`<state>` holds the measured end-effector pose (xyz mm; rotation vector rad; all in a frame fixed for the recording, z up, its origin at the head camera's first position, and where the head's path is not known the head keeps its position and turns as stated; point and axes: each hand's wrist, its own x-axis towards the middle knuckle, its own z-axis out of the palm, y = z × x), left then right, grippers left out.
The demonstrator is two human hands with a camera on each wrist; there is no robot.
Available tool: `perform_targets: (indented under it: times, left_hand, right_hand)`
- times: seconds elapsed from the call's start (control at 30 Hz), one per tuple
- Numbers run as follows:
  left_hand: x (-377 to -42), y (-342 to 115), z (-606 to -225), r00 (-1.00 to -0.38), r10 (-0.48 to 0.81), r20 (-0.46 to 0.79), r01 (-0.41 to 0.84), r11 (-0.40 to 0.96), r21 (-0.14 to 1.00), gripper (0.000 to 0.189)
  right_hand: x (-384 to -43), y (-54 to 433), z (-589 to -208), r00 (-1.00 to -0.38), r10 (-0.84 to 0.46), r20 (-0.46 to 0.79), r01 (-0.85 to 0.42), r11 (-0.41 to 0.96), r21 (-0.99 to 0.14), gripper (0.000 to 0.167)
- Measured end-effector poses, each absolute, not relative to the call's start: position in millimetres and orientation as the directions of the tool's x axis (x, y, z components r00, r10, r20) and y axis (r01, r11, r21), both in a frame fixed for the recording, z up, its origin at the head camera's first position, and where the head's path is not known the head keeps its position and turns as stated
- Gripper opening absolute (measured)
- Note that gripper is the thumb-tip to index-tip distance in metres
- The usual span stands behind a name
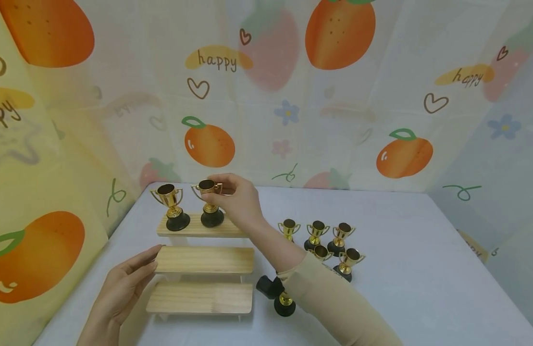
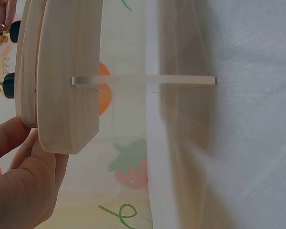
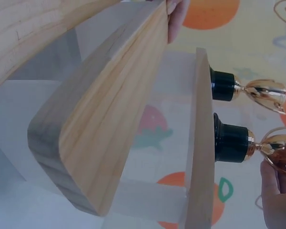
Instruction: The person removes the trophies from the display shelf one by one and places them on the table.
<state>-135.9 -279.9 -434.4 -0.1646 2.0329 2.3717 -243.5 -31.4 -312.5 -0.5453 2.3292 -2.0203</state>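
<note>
A three-tier wooden display stand [image 1: 205,259] has pale boards on thin see-through supports. On its top board, a small gold trophy cup [image 1: 173,206] with a black base stands upright at the left. My right hand [image 1: 238,199] pinches a second trophy cup [image 1: 212,218] by its bowl and handle, thumb in front; its base is at the same board. In the right wrist view, that trophy's base [image 3: 231,143] sits against the board. At the left end of the middle board, my left hand [image 1: 128,283] grips the edge between thumb and fingers, as the left wrist view shows too.
Right of the stand, several more trophy cups [image 1: 342,238] stand grouped on the white tabletop [image 1: 404,269]. One trophy [image 1: 285,306] is nearer, partly behind my right sleeve [image 1: 331,298]. A printed cloth backdrop [image 1: 257,110] rises behind and along both sides.
</note>
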Motion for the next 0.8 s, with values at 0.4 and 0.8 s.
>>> perform_targets:
  times: [0.4,0.8]
  left_hand:
    - [-135.3,-279.7,-434.2,-0.992,-0.069,-0.104,-0.094,-0.143,0.985,0.032]
    - [-134.2,-279.3,-435.0,-0.997,-0.051,-0.062,-0.053,-0.164,0.985,0.034]
  right_hand:
    - [-224.6,-3.1,-297.7,-0.919,-0.275,0.283,-0.308,0.053,-0.95,0.036]
    - [-198.3,33.7,-293.0,-0.904,-0.305,0.299,-0.297,-0.054,-0.953,0.038]
